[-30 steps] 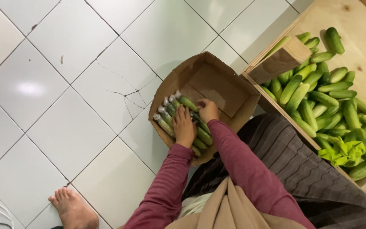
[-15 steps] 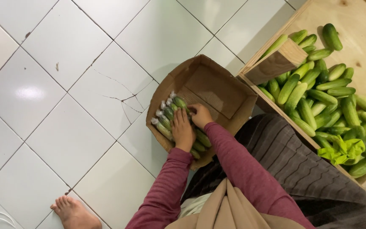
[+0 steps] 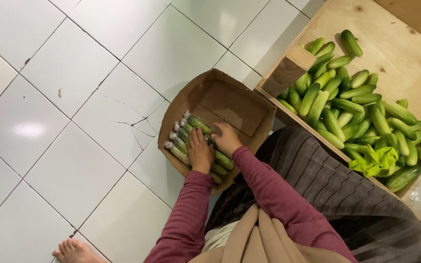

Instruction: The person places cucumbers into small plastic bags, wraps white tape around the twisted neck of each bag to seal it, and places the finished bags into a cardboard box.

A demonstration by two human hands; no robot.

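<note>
Head view: left hand (image 3: 200, 152) and right hand (image 3: 227, 139) lie flat on wrapped cucumbers (image 3: 189, 137), long axes upper-left to lower-right.

Brown cardboard box (image 3: 230, 104) on the tiles (open-topped), clear-wrapped cucumber packs (image 3: 191, 139) along its left side

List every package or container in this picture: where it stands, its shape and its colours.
Cardboard box: open, brown, on white floor tiles.
Wrapped cucumbers: clear-film green packs in a row in the box, under both hands.
Wooden crate: pale, at right, holding loose cucumbers.
</note>
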